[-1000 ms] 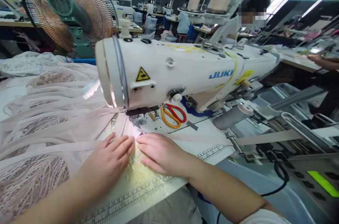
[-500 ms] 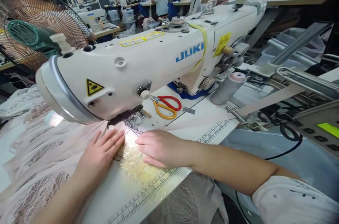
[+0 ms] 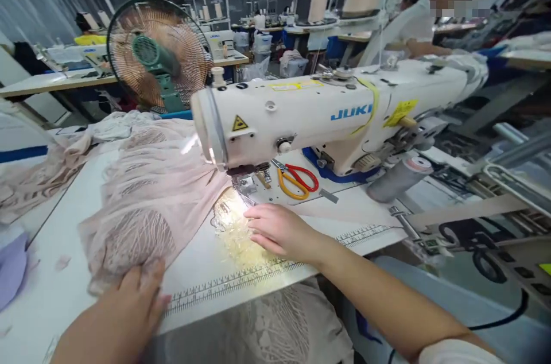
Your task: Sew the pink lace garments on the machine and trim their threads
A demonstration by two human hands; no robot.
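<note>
My left hand (image 3: pixel 124 309) grips the near edge of a pale pink lace garment (image 3: pixel 142 232), its fingers bent over the cloth. The garment spreads across the table, its far corner reaching the needle area of a white JUKI sewing machine (image 3: pixel 275 117). My right hand (image 3: pixel 282 232) lies palm down just in front of the presser foot, fingers stretched out and slightly apart. It rests on the edge of a shiny yellowish clear-taped patch (image 3: pixel 236 243) on the table. Red-and-orange handled scissors (image 3: pixel 297 180) lie on the machine bed behind that hand.
A grey thread cone (image 3: pixel 398 179) lies right of the machine. A printed ruler (image 3: pixel 232 283) runs along the table's front edge. A fan (image 3: pixel 157 57) stands behind; a purple piece (image 3: pixel 11 269) lies far left. A person (image 3: pixel 419 25) sits at the back right.
My left hand has left the needle area, moving left and toward me onto the lace. My right hand stays near the presser foot. The view has swung left, showing more of the table.
</note>
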